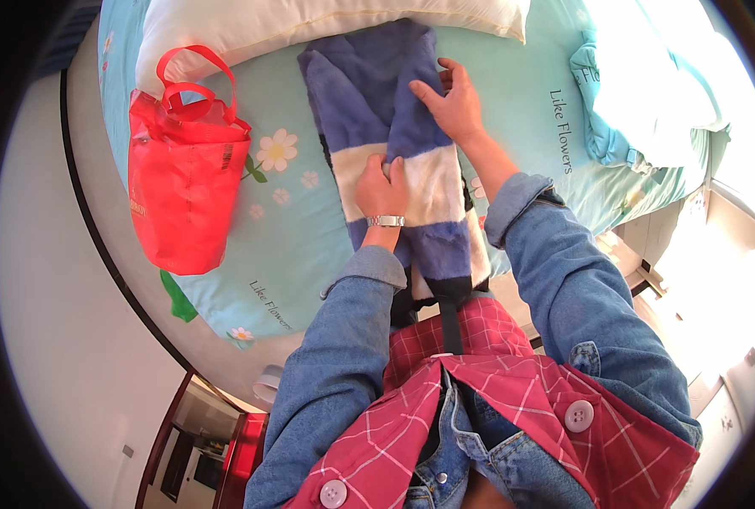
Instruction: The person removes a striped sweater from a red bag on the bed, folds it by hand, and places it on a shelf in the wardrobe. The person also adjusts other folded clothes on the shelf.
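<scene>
A fluffy garment [364, 83] with blue, cream and black bands lies lengthwise on the bed, its lower end reaching my apron. My left hand [382, 189], with a metal watch at the wrist, grips the edge of the garment's front at the cream band, thumb and fingers pinched together. Against the garment's upper right side rests my right hand [450, 105], thumb on the blue fur and fingers spread and partly curled over its outer edge. Whether those fingers hold any fabric cannot be told.
A red bag [186, 191] with looped handles lies on the floral bed sheet [307, 248] at the left. A white pillow [326, 19] borders the garment's top. Bunched turquoise bedding [600, 127] sits at the right in bright light. A white wall [66, 242] stands beyond the bed's left edge.
</scene>
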The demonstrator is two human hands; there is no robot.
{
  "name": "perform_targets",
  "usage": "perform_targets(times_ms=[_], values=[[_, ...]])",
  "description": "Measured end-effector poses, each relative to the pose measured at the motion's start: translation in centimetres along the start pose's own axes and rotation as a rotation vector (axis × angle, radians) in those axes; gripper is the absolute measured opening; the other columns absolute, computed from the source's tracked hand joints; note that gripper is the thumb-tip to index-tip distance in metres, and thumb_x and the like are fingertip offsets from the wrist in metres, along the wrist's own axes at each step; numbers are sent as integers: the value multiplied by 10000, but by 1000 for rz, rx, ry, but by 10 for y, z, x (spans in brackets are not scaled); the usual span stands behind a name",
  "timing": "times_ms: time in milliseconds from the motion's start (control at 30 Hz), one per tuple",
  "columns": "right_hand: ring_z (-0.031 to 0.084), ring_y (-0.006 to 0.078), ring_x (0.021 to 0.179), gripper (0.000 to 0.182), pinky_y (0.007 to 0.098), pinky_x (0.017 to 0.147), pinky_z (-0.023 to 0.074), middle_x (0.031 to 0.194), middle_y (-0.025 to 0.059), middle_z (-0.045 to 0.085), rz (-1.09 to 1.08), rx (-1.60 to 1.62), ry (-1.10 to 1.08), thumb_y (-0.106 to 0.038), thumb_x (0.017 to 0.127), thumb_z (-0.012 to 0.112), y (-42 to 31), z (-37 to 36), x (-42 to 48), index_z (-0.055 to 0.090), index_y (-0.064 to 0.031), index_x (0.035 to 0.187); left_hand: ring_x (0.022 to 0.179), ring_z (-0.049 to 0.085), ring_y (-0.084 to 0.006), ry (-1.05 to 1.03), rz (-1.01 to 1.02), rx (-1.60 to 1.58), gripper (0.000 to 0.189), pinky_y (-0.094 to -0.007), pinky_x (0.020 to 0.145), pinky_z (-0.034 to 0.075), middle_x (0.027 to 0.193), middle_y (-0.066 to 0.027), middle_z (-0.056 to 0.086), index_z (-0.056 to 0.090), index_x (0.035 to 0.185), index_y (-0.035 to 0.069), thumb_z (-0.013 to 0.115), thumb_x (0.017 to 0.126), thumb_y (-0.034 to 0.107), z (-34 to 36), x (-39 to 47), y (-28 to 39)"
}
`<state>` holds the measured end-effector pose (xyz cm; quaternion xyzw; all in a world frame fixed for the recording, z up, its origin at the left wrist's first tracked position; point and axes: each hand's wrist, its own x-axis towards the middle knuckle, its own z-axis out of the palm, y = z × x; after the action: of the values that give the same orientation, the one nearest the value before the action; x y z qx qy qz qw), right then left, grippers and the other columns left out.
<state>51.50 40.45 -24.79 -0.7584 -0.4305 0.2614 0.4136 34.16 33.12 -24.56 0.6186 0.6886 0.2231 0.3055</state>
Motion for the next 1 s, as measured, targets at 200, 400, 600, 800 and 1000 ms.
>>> perform_targets(times_ms=[200,400,600,800,1000], values=[[511,327,1003,726,407,859,424,1043,156,549,-230,-481,54,-441,708,733,4,3,-24,460,-34,1243,702,612,-286,-84,-23,-49,324,-385,646,481,775,-118,638,595,984,47,661,806,310,-15,-1,6],[527,314,998,674,406,865,427,1092,162,550,-157,-263,-2,-400,750,713,18,-28,-61,444,-44,1256,688,587,-165,-18,-170,-343,323,-308,643,481,773,-63,620,554,1064,5,663,826,193,-51,-40,-19],[578,219,792,502,328,695,479,881,74,592,69,-190,-240,-362,739,737,36,-104,-196,545,-44,1077,701,576,-130,9,-258,-186,258,-281,654,480,802,-49,628,581,1034,8,648,825,143,-94,-126,-81],[608,272,722,549,375,658,479,761,115,617,443,-288,-601,-456,705,733,33,-114,-287,586,6,961,663,599,-144,-172,-204,-113,120,-293,624,480,745,-65,640,633,877,17,621,831,127,-90,-191,-88],[637,207,789,388,310,688,494,914,112,669,830,399,-654,-307,823,671,73,-102,-288,613,38,990,672,613,-185,-324,-190,-120,146,-311,640,481,761,-94,646,636,916,14,593,822,118,-37,-214,-76]])
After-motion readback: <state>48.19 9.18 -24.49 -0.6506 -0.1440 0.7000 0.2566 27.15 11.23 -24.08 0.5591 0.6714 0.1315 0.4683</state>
